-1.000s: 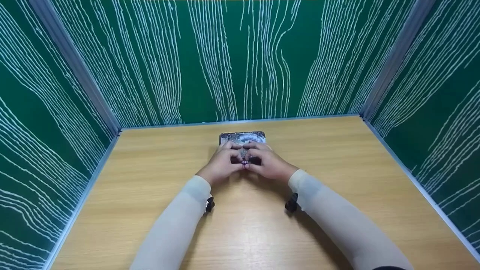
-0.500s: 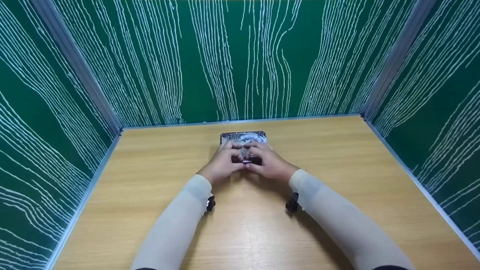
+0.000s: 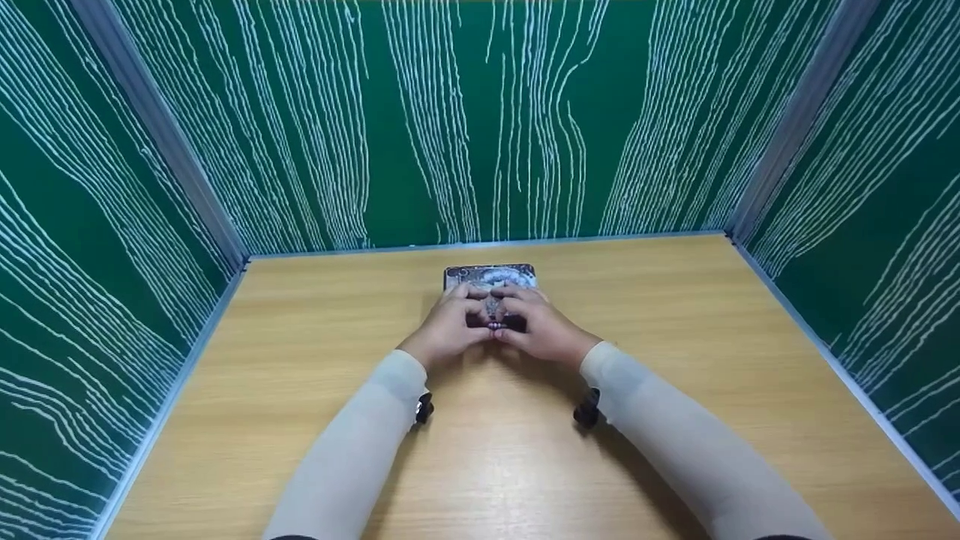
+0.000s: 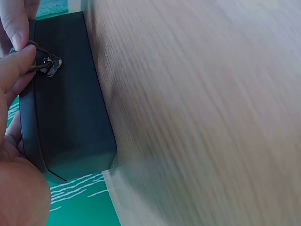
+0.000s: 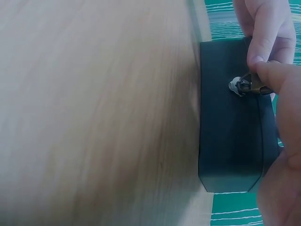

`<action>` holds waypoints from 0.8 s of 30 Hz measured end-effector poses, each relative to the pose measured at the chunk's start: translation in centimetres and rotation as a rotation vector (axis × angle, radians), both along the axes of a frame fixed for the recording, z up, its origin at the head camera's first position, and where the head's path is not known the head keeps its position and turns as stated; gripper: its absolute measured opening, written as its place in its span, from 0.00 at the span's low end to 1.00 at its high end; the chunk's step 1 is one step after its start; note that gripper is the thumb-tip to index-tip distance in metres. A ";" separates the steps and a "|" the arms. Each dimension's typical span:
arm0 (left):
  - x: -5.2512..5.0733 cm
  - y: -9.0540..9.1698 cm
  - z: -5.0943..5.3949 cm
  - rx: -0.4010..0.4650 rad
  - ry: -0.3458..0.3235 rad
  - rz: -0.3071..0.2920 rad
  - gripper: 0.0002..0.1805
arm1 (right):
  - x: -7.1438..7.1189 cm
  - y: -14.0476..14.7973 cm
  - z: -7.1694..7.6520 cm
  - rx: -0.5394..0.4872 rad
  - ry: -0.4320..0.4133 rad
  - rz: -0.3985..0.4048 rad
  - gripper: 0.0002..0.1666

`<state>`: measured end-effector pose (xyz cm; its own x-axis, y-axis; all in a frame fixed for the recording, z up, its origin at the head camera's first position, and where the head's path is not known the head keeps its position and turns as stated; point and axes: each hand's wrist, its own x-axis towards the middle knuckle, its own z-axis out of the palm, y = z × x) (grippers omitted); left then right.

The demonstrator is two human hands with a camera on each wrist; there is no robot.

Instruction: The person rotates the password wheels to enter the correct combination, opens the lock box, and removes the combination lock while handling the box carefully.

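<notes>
At far left I have a green side panel [image 3: 45, 172] with wavy white lines, then a grey post [image 3: 154, 112]. Next, a pale left sleeve [image 3: 345, 442] reaches up across the wooden table [image 3: 525, 465], a small black device [image 3: 425, 409] at its wrist. The left hand [image 3: 452, 322] bends around the near side of a dark box, its thumb and finger pinching a small padlock-like metal piece [image 5: 256, 84].

At centre, the box [image 3: 491, 276] sits flat on the table near the back panel [image 3: 401, 172], also green and white-lined; its lid carries a grey-blue picture with a dark border. My wrist views show a silver clasp plate [image 4: 55, 66] on its plain near face; the looped metal piece meets it there.

Right of centre, the right hand [image 3: 536, 322] mirrors the left, thumb and finger closed on the same piece, thumb tips nearly meeting. Its pale right sleeve [image 3: 675, 427] bears another black device [image 3: 587, 409]. A second post [image 3: 799, 112] and a lined right panel [image 3: 862, 225] finish the row.
</notes>
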<state>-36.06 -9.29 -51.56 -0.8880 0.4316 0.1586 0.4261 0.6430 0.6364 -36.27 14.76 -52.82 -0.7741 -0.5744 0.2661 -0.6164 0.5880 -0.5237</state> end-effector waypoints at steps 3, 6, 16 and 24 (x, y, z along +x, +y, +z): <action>-0.1 -0.1 0.2 -0.005 -0.003 0.002 0.10 | 0.1 -0.1 0.2 -0.008 -0.010 -0.007 0.23; -0.2 -0.1 0.2 -0.009 -0.006 0.008 0.10 | 0.1 -0.2 0.3 -0.018 -0.016 -0.008 0.24; 0.1 -0.1 -0.2 -0.021 -0.033 0.029 0.09 | 0.3 -0.1 0.0 0.000 -0.027 -0.008 0.22; -0.1 -0.1 -0.2 0.004 -0.002 0.011 0.10 | 0.0 -0.1 0.2 -0.019 -0.010 0.006 0.26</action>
<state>-36.11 -9.35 -51.81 -0.8932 0.4208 0.1585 0.4176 0.6454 0.6397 -36.22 14.71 -52.63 -0.7730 -0.5742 0.2697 -0.6149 0.5737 -0.5410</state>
